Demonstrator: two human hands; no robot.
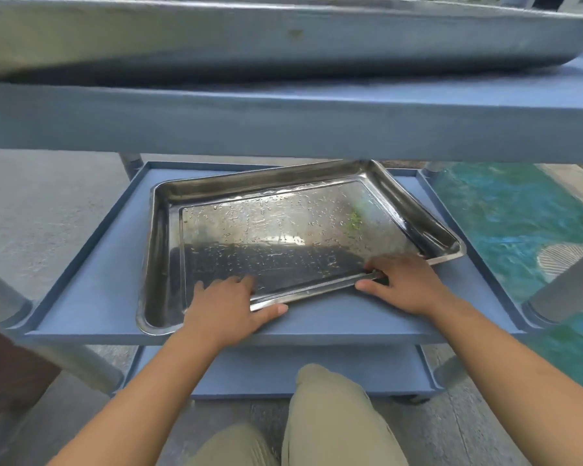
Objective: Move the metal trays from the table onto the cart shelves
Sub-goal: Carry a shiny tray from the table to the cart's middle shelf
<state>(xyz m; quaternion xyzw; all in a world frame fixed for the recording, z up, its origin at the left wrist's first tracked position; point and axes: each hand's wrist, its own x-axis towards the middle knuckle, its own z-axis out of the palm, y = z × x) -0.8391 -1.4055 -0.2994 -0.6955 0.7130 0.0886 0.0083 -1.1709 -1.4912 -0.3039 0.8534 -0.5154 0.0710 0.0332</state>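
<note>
Left hand pinching the near rim of a wet metal tray, fingers inside and thumb beneath, tray lying skewed on the blue cart's middle shelf, right hand gripping the same rim, another tray on the top shelf above

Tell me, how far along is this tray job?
One tray already sits on the top shelf. A second, wet tray lies askew on the middle shelf, with the left hand and right hand gripping its near rim. The bottom shelf looks bare. The table is out of view, so I can't tell what's left.
</note>
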